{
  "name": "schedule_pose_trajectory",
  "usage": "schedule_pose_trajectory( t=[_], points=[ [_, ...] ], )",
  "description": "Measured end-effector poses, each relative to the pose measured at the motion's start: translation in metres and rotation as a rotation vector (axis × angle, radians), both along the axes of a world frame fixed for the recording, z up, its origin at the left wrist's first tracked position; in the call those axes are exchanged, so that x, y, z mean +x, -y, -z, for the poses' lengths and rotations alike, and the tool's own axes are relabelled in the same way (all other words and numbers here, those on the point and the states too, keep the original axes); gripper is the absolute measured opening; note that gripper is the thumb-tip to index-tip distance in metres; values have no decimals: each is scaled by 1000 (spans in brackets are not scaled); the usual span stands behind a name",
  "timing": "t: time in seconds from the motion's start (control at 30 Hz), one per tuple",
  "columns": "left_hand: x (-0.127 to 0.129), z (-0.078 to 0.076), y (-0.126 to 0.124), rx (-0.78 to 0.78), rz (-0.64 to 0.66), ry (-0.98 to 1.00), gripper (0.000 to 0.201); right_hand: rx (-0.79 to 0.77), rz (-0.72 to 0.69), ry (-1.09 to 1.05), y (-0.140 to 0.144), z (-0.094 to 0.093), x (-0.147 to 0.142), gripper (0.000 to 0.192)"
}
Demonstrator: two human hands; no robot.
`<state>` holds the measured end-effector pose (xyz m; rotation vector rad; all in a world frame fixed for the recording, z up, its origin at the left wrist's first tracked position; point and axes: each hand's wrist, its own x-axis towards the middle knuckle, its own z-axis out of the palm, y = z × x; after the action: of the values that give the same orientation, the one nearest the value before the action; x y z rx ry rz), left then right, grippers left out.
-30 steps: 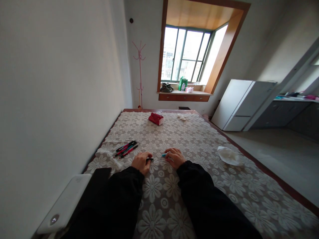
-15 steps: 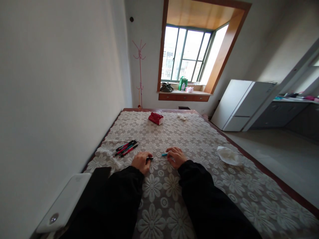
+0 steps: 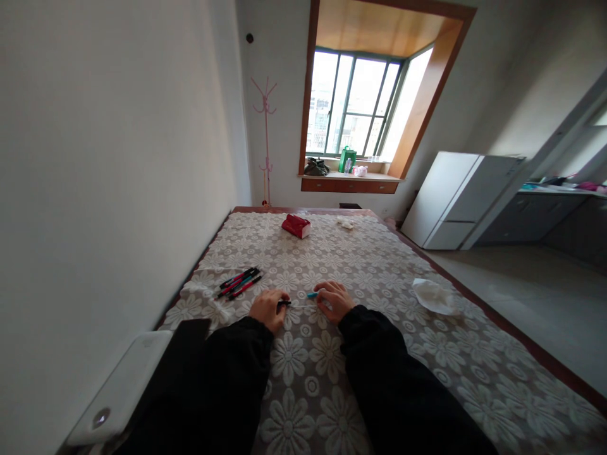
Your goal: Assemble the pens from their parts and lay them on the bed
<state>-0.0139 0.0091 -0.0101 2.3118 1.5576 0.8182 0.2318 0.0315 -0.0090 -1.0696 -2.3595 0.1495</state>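
Pinching a black pen piece (image 3: 284, 303), the left hand (image 3: 268, 309) rests curled on the tablecloth (image 3: 360, 265).

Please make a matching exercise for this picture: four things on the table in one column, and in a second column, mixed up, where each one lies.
Things:
1. bundle of pens
2. red packet
3. crumpled white tissue
4. thin pen part

Places:
A. near the right edge of the floral tablecloth
B. between the left hand and the right hand
C. at the far end, toward the window
D. left of the hands, near the wall

Right pairs: 1-D, 2-C, 3-A, 4-B
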Motion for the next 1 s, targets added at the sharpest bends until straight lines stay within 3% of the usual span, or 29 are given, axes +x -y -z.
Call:
schedule_pose_trajectory(
  t=[0.5, 0.73, 1.0],
  points=[
    [2, -4, 0, -36, -25, -19, 14, 13, 33, -37, -3, 6, -3, 5],
    [1, -5, 0, -13, -14, -18, 8, -67, 40, -94, -5, 12, -10, 2],
    [0, -3, -2, -13, 22, -1, 12, -74, 16, -79, -1, 11, -17, 7]
  ],
)
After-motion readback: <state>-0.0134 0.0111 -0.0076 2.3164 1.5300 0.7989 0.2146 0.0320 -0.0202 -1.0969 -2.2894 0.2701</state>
